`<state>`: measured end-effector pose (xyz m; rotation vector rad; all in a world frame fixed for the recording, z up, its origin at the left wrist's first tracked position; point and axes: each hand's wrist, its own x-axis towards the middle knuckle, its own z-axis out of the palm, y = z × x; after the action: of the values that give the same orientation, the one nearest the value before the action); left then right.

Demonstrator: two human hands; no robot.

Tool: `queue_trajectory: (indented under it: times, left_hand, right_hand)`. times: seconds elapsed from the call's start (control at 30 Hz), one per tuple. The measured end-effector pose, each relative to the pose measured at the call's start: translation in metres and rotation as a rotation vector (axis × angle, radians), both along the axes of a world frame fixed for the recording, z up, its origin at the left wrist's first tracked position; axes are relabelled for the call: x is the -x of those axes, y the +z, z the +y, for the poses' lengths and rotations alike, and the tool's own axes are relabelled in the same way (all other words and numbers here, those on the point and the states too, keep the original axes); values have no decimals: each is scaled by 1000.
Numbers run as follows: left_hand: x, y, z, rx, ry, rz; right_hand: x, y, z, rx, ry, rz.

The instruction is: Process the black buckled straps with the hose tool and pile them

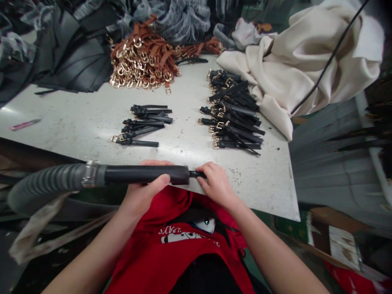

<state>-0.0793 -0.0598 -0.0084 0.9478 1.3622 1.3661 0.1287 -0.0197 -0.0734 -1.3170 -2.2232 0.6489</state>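
Note:
My left hand (pixel 150 185) is wrapped round a black tube nozzle (pixel 122 174), which a metal clamp joins to a ribbed grey hose (pixel 52 183). At the nozzle's open right end, my right hand (pixel 216 183) pinches a short black strap (pixel 193 174). The strap's left part reaches the nozzle mouth; I cannot tell how far in it goes. Just beyond my hands lie two groups of black buckle straps: a small left group (pixel 143 124) and a larger right pile (pixel 234 114), with gold buckles facing left.
Brown straps with gold rings (pixel 143 57) are heaped at the back. Black leather pieces (pixel 73 53) lie back left. Cream fabric (pixel 275 69) covers the right corner, a dark cable across it. A pink pen-like tool (pixel 25 124) rests on the white table (pixel 82 118).

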Motion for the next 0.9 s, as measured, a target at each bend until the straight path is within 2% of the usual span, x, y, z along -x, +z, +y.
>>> queue_trajectory:
  times: [0.07, 0.13, 0.27, 0.37, 0.5, 0.6, 0.7, 0.9]
  left_hand:
    - [-5, -2, 2, -7, -34, -17]
    - [-2, -3, 3, 32, 6, -88]
    - [33, 5, -4, 52, 209, -195]
    - [56, 14, -17, 15, 275, -190]
    - [57, 18, -30, 32, 230, -222]
    - [51, 16, -31, 83, 218, -295]
    - [50, 14, -31, 117, 217, -350]
    - [57, 13, -37, 110, 193, -281]
  right_hand:
    - [-1, 0, 0, -7, -4, -7]
    - [-1, -1, 1, -11, -4, -13]
    - [-1, -1, -1, -25, -7, -14]
    - [-1, 1, -2, -42, -8, -24]
    - [-2, 12, 4, -17, 16, -125]
    - [-1, 25, 13, 42, 37, -292]
    - [1, 33, 16, 93, 50, -351]
    - [-6, 22, -9, -90, 101, -269]
